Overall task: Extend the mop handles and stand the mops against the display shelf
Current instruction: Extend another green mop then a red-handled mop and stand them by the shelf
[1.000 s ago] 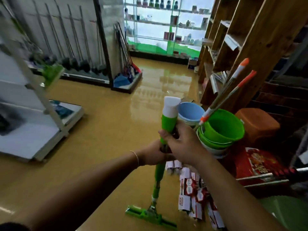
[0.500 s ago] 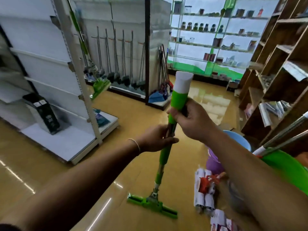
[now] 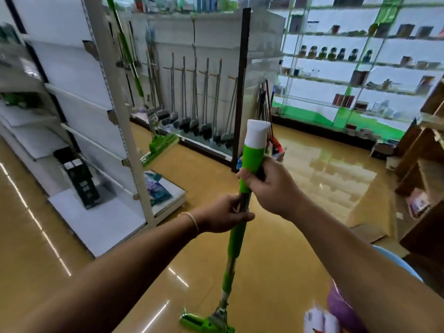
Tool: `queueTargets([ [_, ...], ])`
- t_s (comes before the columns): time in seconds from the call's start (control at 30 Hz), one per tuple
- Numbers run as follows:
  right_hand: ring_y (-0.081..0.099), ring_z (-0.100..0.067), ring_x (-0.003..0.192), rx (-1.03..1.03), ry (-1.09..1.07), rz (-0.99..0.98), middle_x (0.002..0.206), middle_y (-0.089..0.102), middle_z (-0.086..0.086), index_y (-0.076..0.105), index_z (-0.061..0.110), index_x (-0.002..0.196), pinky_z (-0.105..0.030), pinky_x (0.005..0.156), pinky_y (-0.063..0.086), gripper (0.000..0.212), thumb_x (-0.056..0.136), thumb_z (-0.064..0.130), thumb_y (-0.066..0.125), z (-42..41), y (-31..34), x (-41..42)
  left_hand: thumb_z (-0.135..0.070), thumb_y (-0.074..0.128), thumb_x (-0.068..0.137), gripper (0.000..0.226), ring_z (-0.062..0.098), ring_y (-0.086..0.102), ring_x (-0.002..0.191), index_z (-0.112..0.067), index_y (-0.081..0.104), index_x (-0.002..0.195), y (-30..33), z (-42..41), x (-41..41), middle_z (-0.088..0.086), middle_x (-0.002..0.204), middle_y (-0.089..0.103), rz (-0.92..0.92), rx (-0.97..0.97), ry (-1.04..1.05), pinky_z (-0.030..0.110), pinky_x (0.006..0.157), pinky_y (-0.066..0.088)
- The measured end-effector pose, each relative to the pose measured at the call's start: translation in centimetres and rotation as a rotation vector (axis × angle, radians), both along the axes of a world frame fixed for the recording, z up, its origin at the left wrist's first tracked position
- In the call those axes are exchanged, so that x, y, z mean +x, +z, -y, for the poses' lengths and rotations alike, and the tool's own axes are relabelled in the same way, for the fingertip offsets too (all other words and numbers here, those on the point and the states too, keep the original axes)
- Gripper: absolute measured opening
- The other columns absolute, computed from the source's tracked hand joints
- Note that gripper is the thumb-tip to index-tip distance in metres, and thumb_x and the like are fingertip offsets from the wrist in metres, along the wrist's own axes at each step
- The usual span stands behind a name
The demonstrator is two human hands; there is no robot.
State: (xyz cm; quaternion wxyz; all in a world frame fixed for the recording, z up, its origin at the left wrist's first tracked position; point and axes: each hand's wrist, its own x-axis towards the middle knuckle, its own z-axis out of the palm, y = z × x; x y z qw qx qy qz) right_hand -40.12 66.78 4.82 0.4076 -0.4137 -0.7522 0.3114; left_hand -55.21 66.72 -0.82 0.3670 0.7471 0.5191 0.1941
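Observation:
A green mop (image 3: 236, 239) with a white cap stands upright in front of me, its green head on the floor at the bottom middle. My right hand (image 3: 271, 186) grips the green upper grip just below the white cap. My left hand (image 3: 223, 213) grips the handle right beneath it, where a short length of bare metal tube shows. A second green mop (image 3: 134, 75) leans against the white display shelf (image 3: 120, 111) at the left, its head on the floor by the shelf's end.
Several grey mops (image 3: 194, 99) hang on a rack straight ahead beside a dark post (image 3: 240, 92). Glass shelving (image 3: 355, 68) fills the back right, wooden shelves (image 3: 427, 150) the right edge. Packets and a purple bucket (image 3: 341, 306) lie at bottom right. The floor is glossy tan.
My view has swung left and up, bringing the white display shelf closer. My hands have drawn slightly apart along the handle, with bare metal tube now showing between them.

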Motion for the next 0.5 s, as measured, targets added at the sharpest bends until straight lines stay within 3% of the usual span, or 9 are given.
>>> queueTargets([
  [0.13,0.065,-0.039,0.092,-0.023,0.057,-0.028,0.097,0.064,-0.024,0.057,0.013,0.105,-0.059,0.083,0.053,0.029,0.090,0.038,0.061,-7.0,0.8,1.3,-0.034,0.065,0.091,0.028,0.018,0.065,0.099,-0.012,0.061,0.107,1.3,-7.1,1.2,0.006,0.105,0.068,-0.033,-0.059,0.009,0.037,0.090,0.055],
  [0.3,0.066,-0.034,0.093,-0.033,0.094,-0.022,0.098,0.066,-0.021,0.058,0.013,0.107,-0.056,0.084,0.054,0.018,0.096,0.026,0.062,-14.5,1.3,1.3,-0.033,0.066,0.091,0.027,0.015,0.065,0.097,-0.012,0.062,0.106,1.8,-13.8,1.0,0.003,0.102,0.067,-0.005,-0.039,0.032,0.035,0.089,0.055],
  [0.5,0.067,-0.026,0.086,-0.008,0.078,-0.005,0.093,0.068,-0.014,0.060,0.015,0.102,-0.052,0.080,0.056,0.015,0.095,0.028,0.064,-22.7,0.6,-0.4,-0.035,0.067,0.090,0.031,0.017,0.066,0.096,-0.010,0.062,0.108,0.9,-22.2,-0.4,0.004,0.101,0.068,0.000,-0.019,0.034,0.039,0.089,0.056],
])
